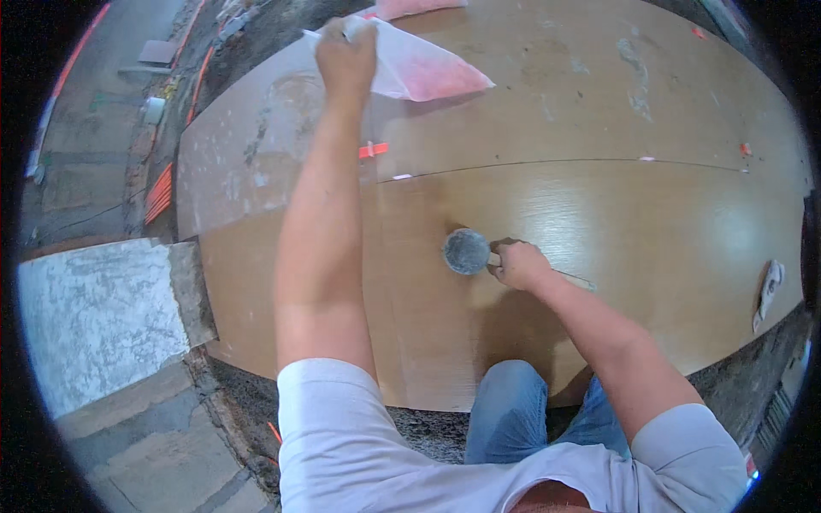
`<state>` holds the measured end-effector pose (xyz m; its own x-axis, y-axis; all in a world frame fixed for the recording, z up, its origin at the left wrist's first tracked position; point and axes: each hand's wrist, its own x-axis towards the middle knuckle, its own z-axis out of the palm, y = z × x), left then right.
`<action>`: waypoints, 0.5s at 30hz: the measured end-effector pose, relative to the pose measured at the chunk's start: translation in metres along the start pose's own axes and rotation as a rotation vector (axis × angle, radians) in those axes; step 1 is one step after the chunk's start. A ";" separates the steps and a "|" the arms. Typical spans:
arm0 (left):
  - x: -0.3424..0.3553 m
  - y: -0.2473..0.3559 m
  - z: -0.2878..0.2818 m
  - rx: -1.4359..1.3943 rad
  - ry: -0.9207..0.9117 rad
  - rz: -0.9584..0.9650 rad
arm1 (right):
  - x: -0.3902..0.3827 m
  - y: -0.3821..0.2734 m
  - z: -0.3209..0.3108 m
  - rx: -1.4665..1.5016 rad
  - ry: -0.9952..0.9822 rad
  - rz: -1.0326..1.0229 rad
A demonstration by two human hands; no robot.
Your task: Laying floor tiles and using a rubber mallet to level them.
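My left hand [346, 60] reaches to the far edge of the tan board surface. Its fingers close on the gathered end of a clear plastic bag [432, 73] with pink material inside. Near the middle of the board, my right hand [517, 263] grips the handle of a small round scoop [467, 251], whose bowl looks grey. A thin, pale strip shows beyond that hand; whether it belongs to the handle, I cannot tell. Just nearer than the bag lies a short orange piece [373, 150].
Another pink bag [419, 7] lies at the far edge. At the right is a whitish crumpled cloth or glove [768, 295]. Small orange bits [746, 149] dot the board [581, 214]. On the left, a white-smeared slab [103, 316] adjoins it, with orange strips [159, 194] beyond.
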<state>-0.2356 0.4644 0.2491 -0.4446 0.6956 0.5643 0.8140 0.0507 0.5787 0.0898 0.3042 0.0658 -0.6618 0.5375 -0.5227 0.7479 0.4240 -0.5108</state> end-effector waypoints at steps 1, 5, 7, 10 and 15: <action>-0.022 -0.002 0.009 -0.002 -0.044 0.034 | 0.002 -0.002 -0.001 0.025 0.016 -0.029; -0.112 -0.015 0.027 0.057 -0.393 0.139 | 0.002 -0.017 -0.005 0.032 0.016 0.003; -0.135 -0.003 0.022 0.293 -0.591 0.196 | 0.004 -0.011 -0.007 0.047 0.056 -0.051; -0.136 0.006 0.005 0.704 -0.947 0.158 | 0.005 -0.011 -0.011 0.003 -0.015 -0.037; -0.104 0.019 0.009 0.701 -0.826 0.044 | 0.005 -0.014 -0.013 -0.003 -0.038 -0.020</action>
<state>-0.1708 0.3994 0.1968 -0.2337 0.9613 -0.1461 0.9722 0.2294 -0.0458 0.0767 0.3103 0.0796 -0.6777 0.5009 -0.5383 0.7349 0.4363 -0.5193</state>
